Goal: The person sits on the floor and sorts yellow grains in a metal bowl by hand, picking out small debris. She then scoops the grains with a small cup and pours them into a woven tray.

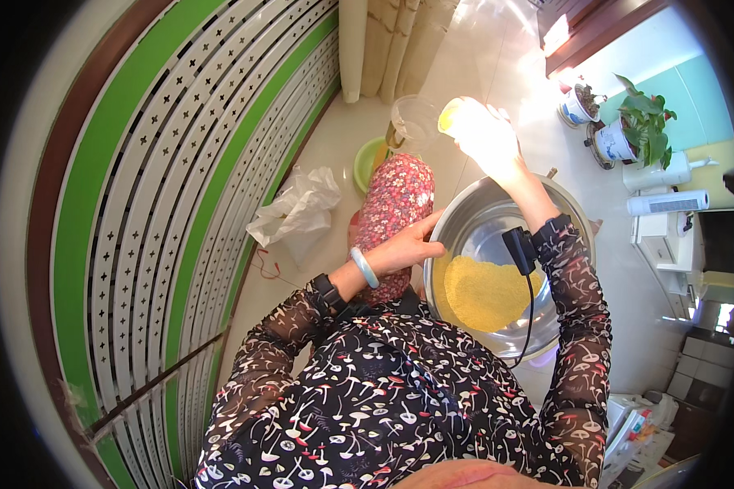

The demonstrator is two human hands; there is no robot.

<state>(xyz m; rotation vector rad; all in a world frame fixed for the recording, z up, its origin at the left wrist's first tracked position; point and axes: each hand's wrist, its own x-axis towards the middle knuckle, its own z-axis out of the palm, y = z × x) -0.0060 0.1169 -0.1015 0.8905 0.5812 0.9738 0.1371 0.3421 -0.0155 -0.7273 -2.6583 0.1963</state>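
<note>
My left hand (407, 247) grips the left rim of a large stainless-steel basin (501, 211), thumb over the edge, and wears a pale blue bangle. Yellow grain or coarse meal (486, 293) lies heaped in the near half of the basin. Beyond the basin's far rim, my right hand (483, 134) is raised in strong sunlight and looks washed out. Its fingers are around a small yellowish thing (448, 119); glare hides what it is. Just left of that hand is a clear plastic tub (415, 122), above a light green basin (365, 164) on the floor.
My knee in floral cloth (400, 214) stands left of the basin. A crumpled white plastic bag (300, 211) lies by the green and white slatted panel (159, 183). Potted plants (615, 140) stand at the right wall. A black device with a cable (520, 250) hangs at my right wrist.
</note>
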